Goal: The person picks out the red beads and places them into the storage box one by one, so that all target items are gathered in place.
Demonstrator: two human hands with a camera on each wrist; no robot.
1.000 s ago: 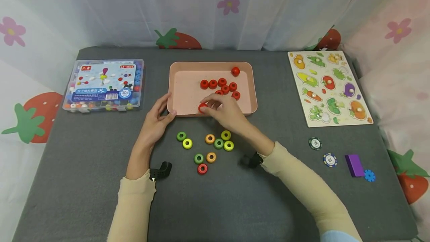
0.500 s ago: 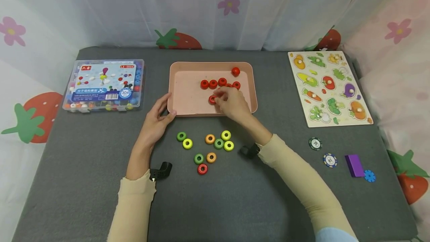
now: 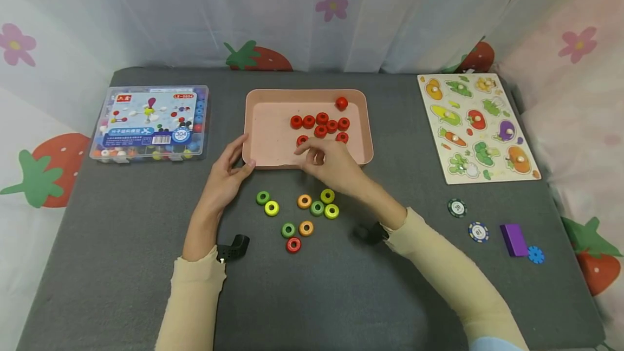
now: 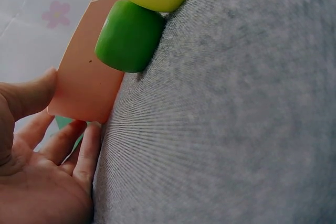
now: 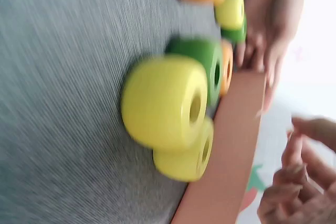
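Note:
Several red beads (image 3: 320,131), round with a centre hole, lie in a shallow pink tray (image 3: 268,102). At the tray's front left corner my left hand (image 3: 225,175) holds the edge, thumb on the front side and fingers on the left side, as the left wrist view also shows. Over the tray's front edge hovers my right hand (image 3: 336,167), fingers loosely bent just in front of a red bead (image 3: 301,141). Nothing shows between those fingers (image 5: 294,153) in the right wrist view. In front of the tray lie green (image 4: 130,36), yellow (image 5: 165,103), orange and red beads.
A clear box of molecule-model pieces (image 3: 148,123) lies left of the tray. A vegetable puzzle board (image 3: 480,129) is at the back right. Nearer on that side are two chips (image 3: 457,208), a purple block (image 3: 514,240) and a blue disc (image 3: 535,255).
My right hand slid a red bead from the tray's front into the group, shifting other beads, then let go and drew back toward the front left. My left hand stayed at the tray.

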